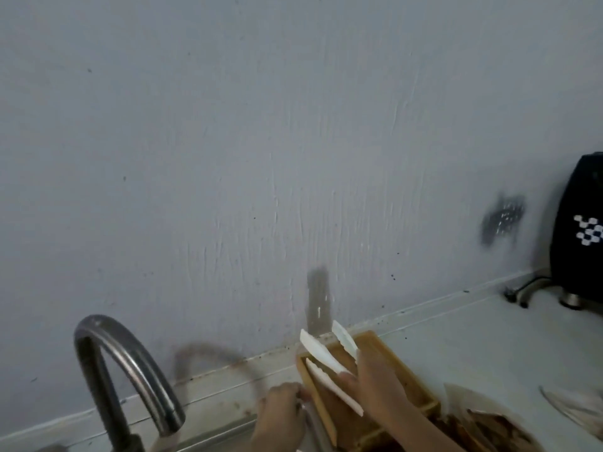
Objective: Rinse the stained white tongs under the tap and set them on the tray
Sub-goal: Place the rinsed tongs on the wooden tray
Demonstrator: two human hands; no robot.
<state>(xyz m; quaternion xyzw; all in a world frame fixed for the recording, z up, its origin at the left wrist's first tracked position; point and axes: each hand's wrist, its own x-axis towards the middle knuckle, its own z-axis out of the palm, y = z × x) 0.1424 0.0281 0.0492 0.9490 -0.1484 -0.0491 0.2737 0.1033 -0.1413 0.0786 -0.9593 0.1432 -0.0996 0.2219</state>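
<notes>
Holding tongs (326, 353) over tray (385, 357) | right hand (375, 383) closed around their rear end, tips pointing up-left toward wall | left hand (280, 415) curled on tray's near-left edge | tap (130, 370) well left | judged: setting-down step
</notes>
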